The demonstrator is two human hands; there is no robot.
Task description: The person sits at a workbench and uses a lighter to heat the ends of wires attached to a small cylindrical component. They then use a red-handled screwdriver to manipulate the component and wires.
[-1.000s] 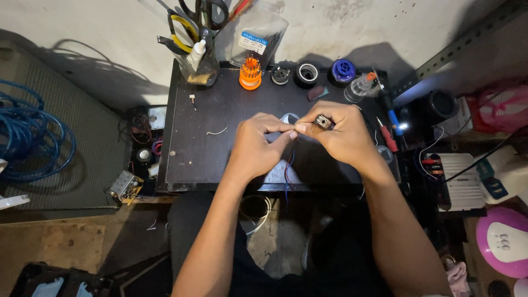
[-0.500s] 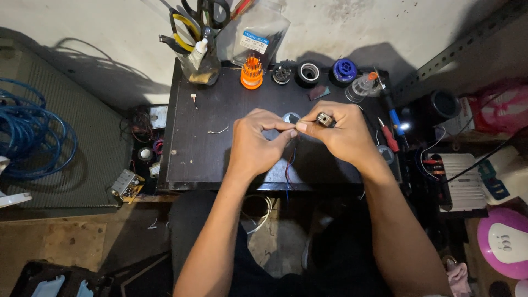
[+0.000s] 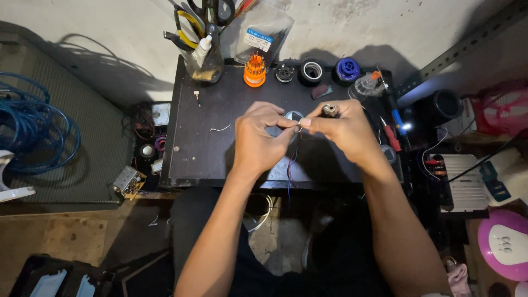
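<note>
Together, left hand and right hand pinch thin wires.

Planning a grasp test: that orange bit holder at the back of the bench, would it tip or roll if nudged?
The orange holder stands upright on a wider round base, so a low nudge would probably slide it rather than tip it. A push near the top might topple it, since the bits rise well above the base. Once on its side it would likely roll in an arc.

Your left hand and right hand meet at frame centre over dark surface, fingertips pinching thin wires. Right grip also holds small metal part. Orange bit holder upper centre; blue cable coil far left.
</note>
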